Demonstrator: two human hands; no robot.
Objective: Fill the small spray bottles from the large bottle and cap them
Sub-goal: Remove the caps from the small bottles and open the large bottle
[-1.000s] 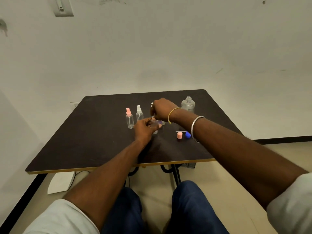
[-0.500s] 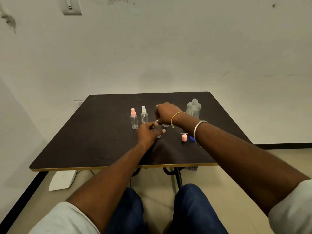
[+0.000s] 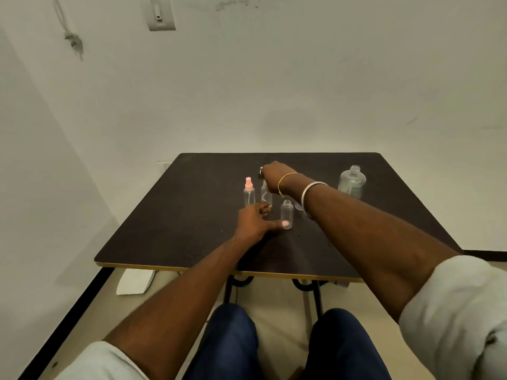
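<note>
Head view, left hand [image 3: 253, 219] relaxed beside uncapped bottle [image 3: 287, 213], right hand [image 3: 275, 174] grasping second bottle [image 3: 266, 197].

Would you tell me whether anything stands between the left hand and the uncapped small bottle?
Nothing visible does: the left hand rests on the table just beside the uncapped small bottle, its thumb tip at the bottle's base.
</note>
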